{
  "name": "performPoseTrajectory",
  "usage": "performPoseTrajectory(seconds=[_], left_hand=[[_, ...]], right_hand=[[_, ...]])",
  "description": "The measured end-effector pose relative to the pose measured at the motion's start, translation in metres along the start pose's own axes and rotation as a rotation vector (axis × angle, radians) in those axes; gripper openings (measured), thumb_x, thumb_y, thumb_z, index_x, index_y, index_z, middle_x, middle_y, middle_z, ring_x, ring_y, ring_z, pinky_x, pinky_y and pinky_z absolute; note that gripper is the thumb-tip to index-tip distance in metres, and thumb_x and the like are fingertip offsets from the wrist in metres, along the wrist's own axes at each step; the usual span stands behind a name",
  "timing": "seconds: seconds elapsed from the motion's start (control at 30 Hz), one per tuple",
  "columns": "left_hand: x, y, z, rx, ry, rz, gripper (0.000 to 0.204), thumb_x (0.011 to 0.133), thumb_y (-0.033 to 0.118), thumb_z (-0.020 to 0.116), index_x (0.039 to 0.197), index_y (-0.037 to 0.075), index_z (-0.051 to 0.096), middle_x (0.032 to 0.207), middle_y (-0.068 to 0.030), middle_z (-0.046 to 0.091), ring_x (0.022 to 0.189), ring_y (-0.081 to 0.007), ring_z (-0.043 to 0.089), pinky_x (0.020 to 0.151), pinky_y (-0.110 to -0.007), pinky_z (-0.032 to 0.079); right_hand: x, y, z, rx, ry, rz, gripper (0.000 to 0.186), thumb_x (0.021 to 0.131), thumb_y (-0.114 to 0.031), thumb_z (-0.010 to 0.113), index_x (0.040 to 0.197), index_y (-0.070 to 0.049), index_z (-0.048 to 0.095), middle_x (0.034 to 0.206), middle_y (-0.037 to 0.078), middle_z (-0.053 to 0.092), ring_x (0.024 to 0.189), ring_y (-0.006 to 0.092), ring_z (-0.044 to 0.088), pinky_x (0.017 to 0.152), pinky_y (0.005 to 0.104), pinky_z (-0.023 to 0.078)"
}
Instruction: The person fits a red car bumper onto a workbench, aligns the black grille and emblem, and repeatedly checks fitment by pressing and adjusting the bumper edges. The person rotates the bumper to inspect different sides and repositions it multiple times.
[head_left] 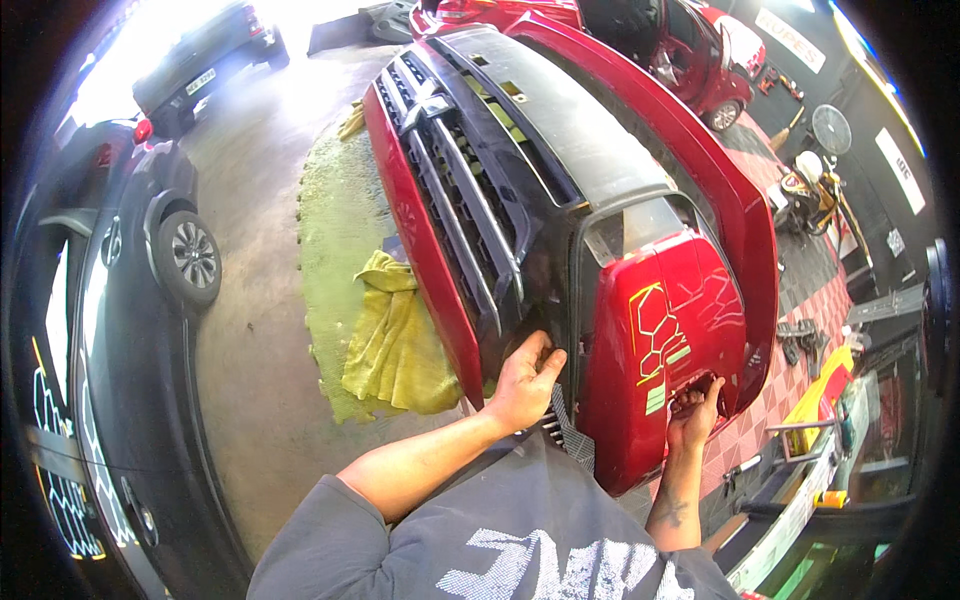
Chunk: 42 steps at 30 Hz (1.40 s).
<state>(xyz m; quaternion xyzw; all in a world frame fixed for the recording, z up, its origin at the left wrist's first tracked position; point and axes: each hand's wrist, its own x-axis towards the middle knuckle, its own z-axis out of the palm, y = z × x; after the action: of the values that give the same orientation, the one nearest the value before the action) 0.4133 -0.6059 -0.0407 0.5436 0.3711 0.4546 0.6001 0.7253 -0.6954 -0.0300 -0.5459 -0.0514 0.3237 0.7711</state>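
Observation:
A large black grille (455,200) with silver bars lies lengthwise before me, with a red panel along its left side. At its near end my left hand (525,378) is closed, fingers curled at the dark edge and thumb on top. To the right stands a red body panel (615,390) with yellow and pale hexagon-line markings and a window-like opening above. My right hand (693,412) curls its fingers into a cut-out low on this panel; the fingertips are partly hidden. A black textured strip (572,435) hangs between my hands, close to my shirt.
A yellow towel (395,340) lies on a green mat (335,240) left of the grille. Dark vehicles (130,330) stand at the left. A curved red panel (735,210) rises behind. On the right are a fan (831,130), red tiles (735,455) and a cluttered bench.

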Motion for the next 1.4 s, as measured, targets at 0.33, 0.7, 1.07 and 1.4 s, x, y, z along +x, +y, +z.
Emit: performPoseTrajectory(seconds=[0.33,0.7,1.07,1.4], left_hand=[[-0.053,0.055,-0.071,-0.062,-0.360,-0.195,0.033,0.106,0.021,0.068,0.130,-0.001,0.069,0.111,-0.0088,0.075,0.100,-0.0147,0.069,0.092,-0.033,0.056],[0.034,0.130,-0.185,0.249,0.234,0.261,0.019,0.102,0.016,0.070,0.115,0.003,0.075,0.108,-0.0059,0.074,0.101,-0.0150,0.068,0.096,-0.031,0.052],[0.005,0.011,-0.166,-0.176,0.664,-0.117,0.061,0.102,0.033,0.074,0.146,0.002,0.046,0.134,-0.0154,0.059,0.122,-0.0260,0.057,0.104,-0.042,0.048],[-0.023,0.028,-0.153,-0.240,0.343,-0.413,0.052,0.102,0.037,0.074,0.133,-0.002,0.058,0.112,-0.0066,0.067,0.092,-0.0137,0.062,0.082,-0.033,0.053]], right_hand=[[0.002,-0.010,-0.041,-0.090,-0.107,0.127,0.042,0.102,-0.057,0.066,0.117,-0.018,0.066,0.093,-0.003,0.061,0.085,0.0135,0.057,0.070,0.0297,0.043],[-0.205,0.038,0.126,-0.214,-0.832,0.200,0.043,0.113,-0.023,0.053,0.147,0.004,0.051,0.142,0.018,0.062,0.133,0.0261,0.059,0.108,0.0424,0.048],[-0.174,0.136,0.217,-0.230,-0.756,0.133,0.044,0.107,-0.022,0.067,0.145,-0.003,0.053,0.139,0.007,0.064,0.127,0.0177,0.056,0.114,0.0343,0.038],[-0.178,0.149,0.224,-0.331,-0.676,-0.197,0.040,0.102,-0.008,0.070,0.140,0.001,0.057,0.131,0.010,0.067,0.118,0.0195,0.062,0.110,0.0340,0.043]])
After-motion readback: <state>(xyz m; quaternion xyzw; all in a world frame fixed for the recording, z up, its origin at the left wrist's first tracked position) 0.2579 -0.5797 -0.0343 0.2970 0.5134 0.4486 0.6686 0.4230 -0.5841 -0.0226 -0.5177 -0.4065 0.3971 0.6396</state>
